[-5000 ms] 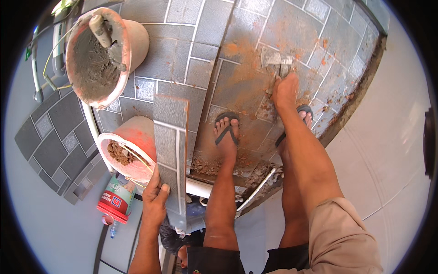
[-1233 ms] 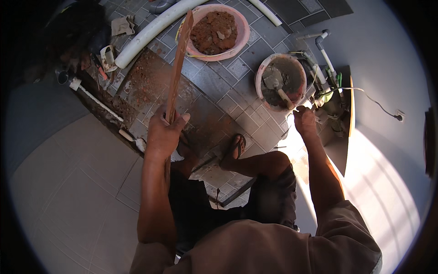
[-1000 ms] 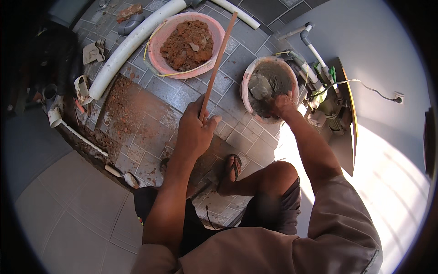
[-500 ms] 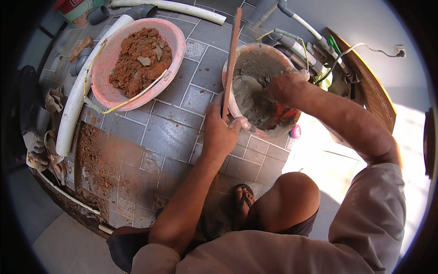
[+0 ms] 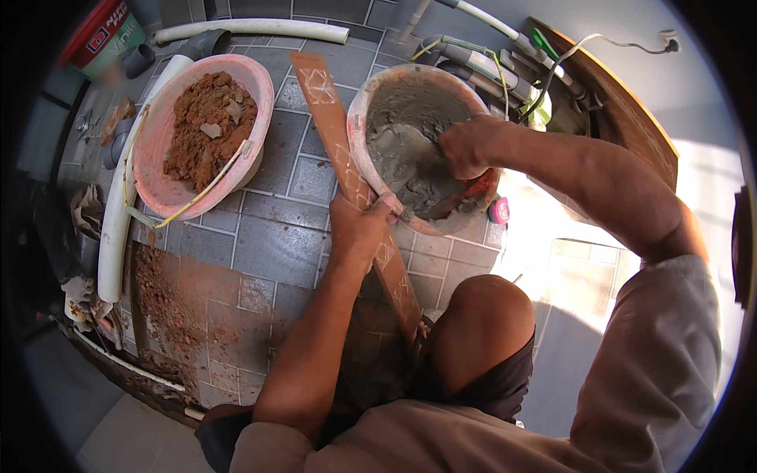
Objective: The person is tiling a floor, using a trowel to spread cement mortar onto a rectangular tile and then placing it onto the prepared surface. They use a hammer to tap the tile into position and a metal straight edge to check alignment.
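Hands are busy over a grey tiled floor (image 5: 272, 252). The left hand (image 5: 359, 229) is wrapped tight around a long brown tile strip (image 5: 347, 169). The strip has pale zigzag marks on it. It slants from the top of the picture down to the person's knee (image 5: 481, 315), and it lies right beside the bucket of grey cement (image 5: 422, 150).

The right hand (image 5: 465, 146) is down inside that bucket. Its fingers are curled shut, but what they hold is hidden in the wet cement, so I cannot tell what it is. The bucket has a pink rim smeared with grey.

To the left sits a pink bowl (image 5: 197, 146) with lumps of red-brown dirt (image 5: 209, 126) in it. A yellow cord (image 5: 201, 193) hangs over the bowl's edge. A white pipe (image 5: 118, 229) lies along the floor on the bowl's left side. Another white pipe (image 5: 252, 30) lies at the top. A red and green tub (image 5: 102, 35) stands in the top left corner. More pipes and a wooden board (image 5: 623, 110) are at the top right. Red dirt is smeared on the tiles at the lower left.
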`<action>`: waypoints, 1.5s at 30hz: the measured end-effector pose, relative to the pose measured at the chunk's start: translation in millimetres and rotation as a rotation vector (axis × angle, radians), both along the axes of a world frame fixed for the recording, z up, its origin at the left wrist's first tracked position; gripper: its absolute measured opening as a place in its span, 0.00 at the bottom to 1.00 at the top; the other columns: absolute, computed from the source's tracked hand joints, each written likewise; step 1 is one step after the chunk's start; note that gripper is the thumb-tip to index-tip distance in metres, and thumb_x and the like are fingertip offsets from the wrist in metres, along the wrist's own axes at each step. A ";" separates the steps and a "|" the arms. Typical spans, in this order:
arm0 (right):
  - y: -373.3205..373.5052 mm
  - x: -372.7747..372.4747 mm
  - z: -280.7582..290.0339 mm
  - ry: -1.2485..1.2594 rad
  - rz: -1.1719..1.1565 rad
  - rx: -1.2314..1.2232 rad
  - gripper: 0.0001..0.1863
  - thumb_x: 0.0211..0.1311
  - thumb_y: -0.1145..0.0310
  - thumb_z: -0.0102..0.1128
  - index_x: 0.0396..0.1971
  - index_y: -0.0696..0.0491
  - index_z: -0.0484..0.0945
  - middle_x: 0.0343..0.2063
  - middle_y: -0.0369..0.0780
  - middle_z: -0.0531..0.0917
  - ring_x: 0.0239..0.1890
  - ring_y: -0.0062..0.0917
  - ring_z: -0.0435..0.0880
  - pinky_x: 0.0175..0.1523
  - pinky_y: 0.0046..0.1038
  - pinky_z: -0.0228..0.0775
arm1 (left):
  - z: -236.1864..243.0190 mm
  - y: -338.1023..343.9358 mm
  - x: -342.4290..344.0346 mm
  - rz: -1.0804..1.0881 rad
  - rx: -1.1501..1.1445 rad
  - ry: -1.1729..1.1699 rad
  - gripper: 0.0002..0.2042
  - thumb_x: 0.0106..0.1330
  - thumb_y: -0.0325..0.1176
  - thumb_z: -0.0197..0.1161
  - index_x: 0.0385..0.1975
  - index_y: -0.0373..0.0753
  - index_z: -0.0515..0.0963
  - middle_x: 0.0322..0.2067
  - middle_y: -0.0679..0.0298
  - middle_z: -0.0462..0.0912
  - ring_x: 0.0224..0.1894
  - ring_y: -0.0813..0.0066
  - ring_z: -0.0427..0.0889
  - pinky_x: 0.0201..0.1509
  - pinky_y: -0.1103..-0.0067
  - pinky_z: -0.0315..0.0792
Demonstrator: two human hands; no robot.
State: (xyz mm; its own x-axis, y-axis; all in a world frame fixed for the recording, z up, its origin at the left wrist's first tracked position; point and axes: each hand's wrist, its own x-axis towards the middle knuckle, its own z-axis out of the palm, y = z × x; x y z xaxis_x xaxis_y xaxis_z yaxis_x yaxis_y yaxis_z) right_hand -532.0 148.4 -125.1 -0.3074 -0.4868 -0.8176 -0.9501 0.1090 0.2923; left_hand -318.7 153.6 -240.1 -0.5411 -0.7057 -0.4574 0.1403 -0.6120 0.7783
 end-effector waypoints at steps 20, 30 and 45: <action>60.7 -14.6 -25.7 0.038 0.346 -0.430 0.08 0.68 0.66 0.67 0.33 0.50 0.93 0.35 0.40 0.93 0.46 0.33 0.94 0.51 0.38 0.81 | -12.4 -14.1 12.1 -0.083 -0.127 -0.055 0.24 0.64 0.17 0.70 0.60 0.27 0.73 0.46 0.55 0.87 0.40 0.69 0.90 0.39 0.77 0.84; 34.5 30.3 18.8 -0.104 -0.125 -0.362 0.12 0.68 0.71 0.59 0.42 0.57 0.91 0.44 0.49 0.92 0.50 0.44 0.92 0.58 0.44 0.83 | -11.3 -12.5 10.9 -0.069 -0.116 -0.095 0.24 0.65 0.17 0.69 0.61 0.30 0.73 0.47 0.55 0.87 0.41 0.69 0.90 0.39 0.77 0.84; 46.8 12.8 -33.6 -0.051 0.465 -0.517 0.11 0.64 0.64 0.67 0.41 0.52 0.91 0.50 0.40 0.89 0.60 0.33 0.84 0.67 0.39 0.70 | 5.0 -18.7 7.1 -0.072 -0.151 -0.166 0.36 0.60 0.14 0.71 0.69 0.34 0.65 0.51 0.55 0.85 0.45 0.69 0.89 0.39 0.77 0.83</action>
